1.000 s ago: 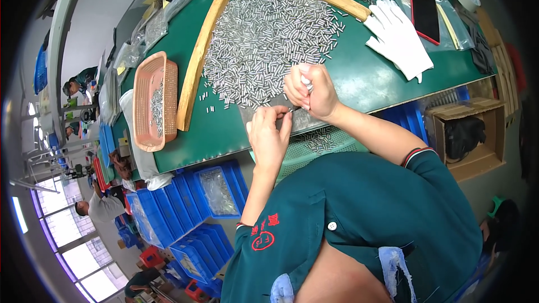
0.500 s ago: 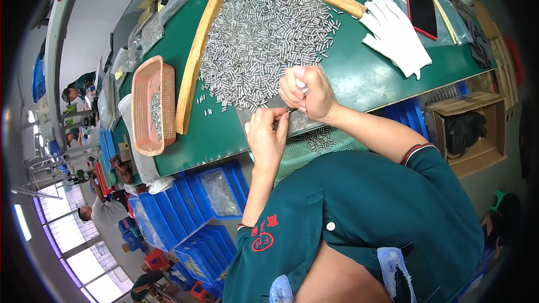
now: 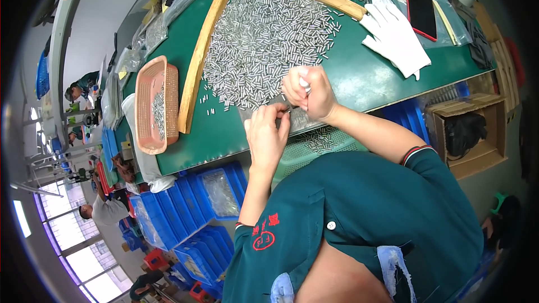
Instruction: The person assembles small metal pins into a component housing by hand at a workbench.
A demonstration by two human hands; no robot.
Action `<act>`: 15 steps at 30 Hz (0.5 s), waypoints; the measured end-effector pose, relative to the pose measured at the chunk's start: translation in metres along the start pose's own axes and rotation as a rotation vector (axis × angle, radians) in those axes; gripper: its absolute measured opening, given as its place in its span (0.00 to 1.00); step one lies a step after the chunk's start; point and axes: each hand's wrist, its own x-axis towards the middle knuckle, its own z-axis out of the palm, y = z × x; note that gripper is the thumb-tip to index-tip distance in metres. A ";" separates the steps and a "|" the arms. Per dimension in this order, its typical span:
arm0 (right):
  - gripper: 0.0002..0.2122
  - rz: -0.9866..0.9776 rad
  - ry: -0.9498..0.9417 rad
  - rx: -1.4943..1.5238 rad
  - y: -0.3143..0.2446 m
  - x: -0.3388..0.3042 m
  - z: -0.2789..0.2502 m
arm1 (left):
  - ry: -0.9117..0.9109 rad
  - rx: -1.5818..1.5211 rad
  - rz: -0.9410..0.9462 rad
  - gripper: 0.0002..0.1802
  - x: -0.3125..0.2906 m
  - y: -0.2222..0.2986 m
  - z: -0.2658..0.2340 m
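A wide heap of small metal pins (image 3: 269, 45) lies on the green tabletop (image 3: 370, 78), just beyond my hands. At the heap's near edge my left hand (image 3: 266, 137) is closed, thumb and fingertips pinching a small metal pin whose end barely shows. Close to its right my right hand (image 3: 311, 94) makes a fist around a white-ended handle (image 3: 305, 85); what kind of tool it belongs to is hidden. Both hands are over a grey plate (image 3: 300, 116) at the table's front edge. Below this edge sits a light green basket (image 3: 337, 141) with more pins.
Wooden strips (image 3: 205, 59) border the heap at left and back. A pink basket (image 3: 143, 106) with pins stands left. To the right lie a white glove (image 3: 396, 39) and a red-edged phone (image 3: 421, 10). Blue bins (image 3: 188, 207) and a cardboard box (image 3: 477, 134) stand below the table.
The view has shifted slightly. My left fingertips have moved a little at the pin; my right fist stays closed in nearly the same place.
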 end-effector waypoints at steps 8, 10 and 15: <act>0.20 0.042 0.037 0.077 -0.003 0.003 0.001 | -0.077 0.064 0.169 0.06 0.001 -0.005 -0.005; 0.20 0.049 0.033 0.078 -0.002 0.002 0.001 | 0.027 -0.097 -0.012 0.06 -0.003 -0.004 -0.001; 0.19 0.066 -0.010 0.040 -0.003 0.002 0.003 | 0.051 0.078 -0.087 0.10 -0.005 0.000 0.003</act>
